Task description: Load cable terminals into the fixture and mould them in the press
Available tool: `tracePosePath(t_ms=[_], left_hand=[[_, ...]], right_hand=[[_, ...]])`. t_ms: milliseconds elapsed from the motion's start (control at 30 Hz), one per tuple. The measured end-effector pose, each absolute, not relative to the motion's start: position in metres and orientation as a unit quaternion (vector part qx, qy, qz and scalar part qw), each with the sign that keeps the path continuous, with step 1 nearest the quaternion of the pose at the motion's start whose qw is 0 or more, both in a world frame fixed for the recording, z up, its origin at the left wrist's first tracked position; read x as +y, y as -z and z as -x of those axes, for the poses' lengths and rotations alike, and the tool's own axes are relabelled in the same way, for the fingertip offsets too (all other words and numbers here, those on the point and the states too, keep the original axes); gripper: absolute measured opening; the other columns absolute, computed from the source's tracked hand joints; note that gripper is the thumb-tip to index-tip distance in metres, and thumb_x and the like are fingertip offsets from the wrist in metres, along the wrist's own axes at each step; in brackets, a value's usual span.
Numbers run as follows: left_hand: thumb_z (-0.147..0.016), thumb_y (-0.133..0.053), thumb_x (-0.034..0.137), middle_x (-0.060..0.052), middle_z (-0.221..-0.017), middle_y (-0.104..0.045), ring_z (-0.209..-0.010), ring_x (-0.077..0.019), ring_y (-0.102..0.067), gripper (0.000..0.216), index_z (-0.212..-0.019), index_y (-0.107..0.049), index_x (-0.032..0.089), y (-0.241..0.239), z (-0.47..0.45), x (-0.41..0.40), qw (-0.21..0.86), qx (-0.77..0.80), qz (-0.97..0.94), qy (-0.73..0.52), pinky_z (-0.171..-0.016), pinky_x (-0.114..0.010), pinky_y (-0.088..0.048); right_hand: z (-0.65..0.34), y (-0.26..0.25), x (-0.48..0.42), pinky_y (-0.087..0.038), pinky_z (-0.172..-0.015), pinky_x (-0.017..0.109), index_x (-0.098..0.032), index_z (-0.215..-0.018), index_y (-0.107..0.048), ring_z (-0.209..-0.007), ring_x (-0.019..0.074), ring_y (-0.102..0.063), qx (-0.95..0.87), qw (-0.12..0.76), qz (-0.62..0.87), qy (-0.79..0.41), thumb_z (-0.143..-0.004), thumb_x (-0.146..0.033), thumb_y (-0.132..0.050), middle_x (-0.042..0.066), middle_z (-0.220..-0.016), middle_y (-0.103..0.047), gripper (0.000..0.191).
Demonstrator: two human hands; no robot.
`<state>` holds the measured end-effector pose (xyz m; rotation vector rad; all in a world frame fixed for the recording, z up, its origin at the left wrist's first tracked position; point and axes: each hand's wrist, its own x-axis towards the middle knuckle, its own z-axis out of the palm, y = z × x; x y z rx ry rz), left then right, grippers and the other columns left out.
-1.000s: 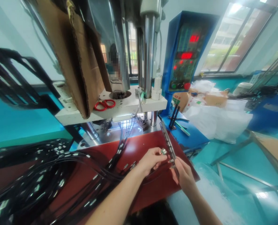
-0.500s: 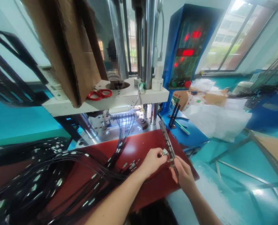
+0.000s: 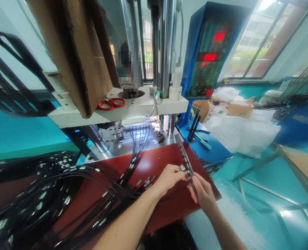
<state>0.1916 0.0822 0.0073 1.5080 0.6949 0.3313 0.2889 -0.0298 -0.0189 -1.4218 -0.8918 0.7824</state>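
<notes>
Head view, looking down over a dark red counter (image 3: 159, 163) in front of a press machine. Left hand (image 3: 168, 177) stretched forward from a bare forearm entering at the bottom centre, wrist slightly bent, fingers curled and pinched around a small silvery metal connector (image 3: 181, 168) at the fingertips. Right hand (image 3: 203, 192) coming in from the lower right, forearm angled up toward the left, fingers closed on the near end of a long, narrow grey metal fixture strip (image 3: 185, 159), held tilted so that its far end points away toward the machine. Connector just touching the strip near its lower part, both hands close together above the counter's right edge. Left of the hands, a thick spread of black cables with silvery ends (image 3: 52, 194) lying across the counter, several running up under the machine's white platform (image 3: 122, 111). On that platform, red-handled scissors (image 3: 111, 103) and a brown cardboard sheet (image 3: 76, 52) leaning upright. Behind, shiny steel columns (image 3: 167, 45) and a blue control box with red lit digits (image 3: 208, 52). Further right, white plastic bags (image 3: 242, 132) piled near the window.
</notes>
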Motion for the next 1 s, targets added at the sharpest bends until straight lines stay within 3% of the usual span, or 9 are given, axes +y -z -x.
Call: tracePosePath(t_ms=[367,500,633,833,1000], left_hand=[[-0.067,-0.05,0.025,0.004,-0.051,-0.043,-0.049,-0.0067,-0.036,0.017,-0.055,-0.051,0.013,-0.003,-0.189,0.085,0.636,0.274,-0.7,-0.172,-0.05,-0.02,-0.027],[-0.067,-0.055,0.031,0.005,-0.053,-0.041,-0.048,-0.0059,-0.034,0.019,-0.06,-0.048,0.014,-0.009,-0.187,0.09,0.644,0.275,-0.691,-0.178,-0.046,-0.019,-0.025],[-0.064,-0.059,0.033,0.008,-0.049,-0.039,-0.042,-0.0057,-0.032,0.023,-0.069,-0.042,0.018,-0.016,-0.184,0.098,0.729,0.273,-0.587,-0.222,-0.04,-0.018,-0.023],[-0.058,-0.061,0.028,0.006,-0.045,-0.039,-0.038,-0.0042,-0.029,0.019,-0.06,-0.046,0.016,-0.012,-0.186,0.1,0.776,0.276,-0.544,-0.159,-0.035,-0.018,-0.015],[-0.055,-0.06,0.026,0.006,-0.041,-0.038,-0.036,-0.0036,-0.028,0.016,-0.054,-0.049,0.014,-0.01,-0.189,0.097,0.759,0.312,-0.553,-0.147,-0.035,-0.019,-0.012]], right_hand=[[-0.287,0.013,-0.025,-0.02,-0.029,0.018,-0.013,-0.093,-0.055,-0.029,0.0066,-0.028,-0.418,0.541,0.65,-0.333,-0.085,-0.05,-0.038,-0.01,-0.037,-0.032,0.042],[-0.287,0.015,-0.024,-0.023,-0.029,0.018,-0.013,-0.095,-0.056,-0.031,0.0063,-0.031,-0.354,0.584,0.64,-0.351,-0.082,-0.051,-0.045,-0.008,-0.042,-0.038,0.041],[-0.288,0.016,-0.025,-0.022,-0.028,0.017,-0.013,-0.111,-0.051,-0.028,0.0052,-0.029,-0.342,0.623,0.605,-0.359,-0.082,-0.048,-0.048,-0.009,-0.041,-0.039,0.046],[-0.288,0.018,-0.028,-0.029,-0.029,0.016,-0.015,-0.119,-0.047,-0.031,0.0038,-0.033,-0.334,0.634,0.594,-0.367,-0.081,-0.047,-0.051,-0.003,-0.054,-0.052,0.05],[-0.29,0.019,-0.029,-0.026,-0.028,0.016,-0.013,-0.12,-0.048,-0.03,0.0053,-0.032,-0.362,0.616,0.595,-0.368,-0.082,-0.047,-0.05,-0.006,-0.042,-0.044,0.051]])
